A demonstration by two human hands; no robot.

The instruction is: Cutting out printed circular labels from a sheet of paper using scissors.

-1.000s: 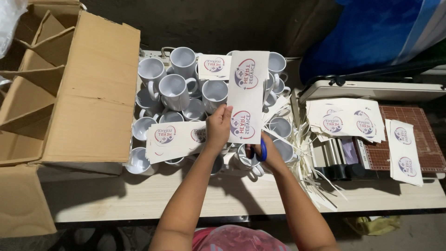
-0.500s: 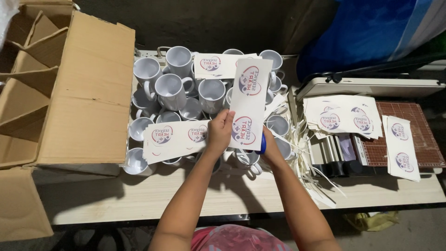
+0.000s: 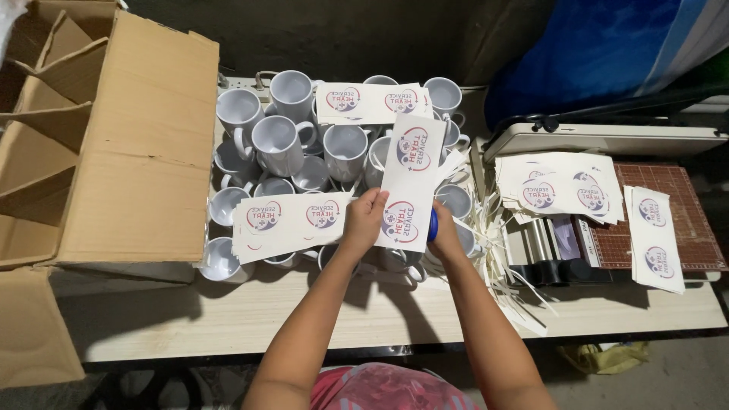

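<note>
Head view: left hand [image 3: 363,220] pinches a printed strip [image 3: 410,182] above the mugs [image 3: 277,144]; right hand [image 3: 444,231] grips its edge beside a blue tool [image 3: 433,225]. Best kept taut and level, clear of the 2 strips on the mugs.

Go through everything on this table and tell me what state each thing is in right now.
Left hand: gripping the printed strip's left edge.
Right hand: at the strip's right edge, beside something blue.
Printed strip: held up over the mugs, tilted.
White mugs: upright, empty, crowded together.
Cardboard box: open, flaps out.
Stack of printed sheets: lying flat, fanned.
Paper trimmings: loose heap at the table edge.
</note>
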